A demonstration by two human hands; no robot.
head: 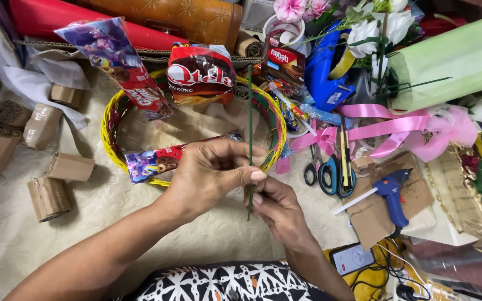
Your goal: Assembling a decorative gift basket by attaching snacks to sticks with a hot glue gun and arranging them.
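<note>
Left side: cardboard rolls scattered on cream rug. Yellow woven basket at centre, snack packets propped in and behind it. Left hand closed, thumb and fingers pinching thin green stick near its lower third. Right hand just below and touching, fingers closed on stick's bottom end. Stick's long axis near vertical, most of its length rising up-frame from both grips, over basket rim. Left hand nearer to that free length. Right: scissors, blue glue gun, pink ribbon
</note>
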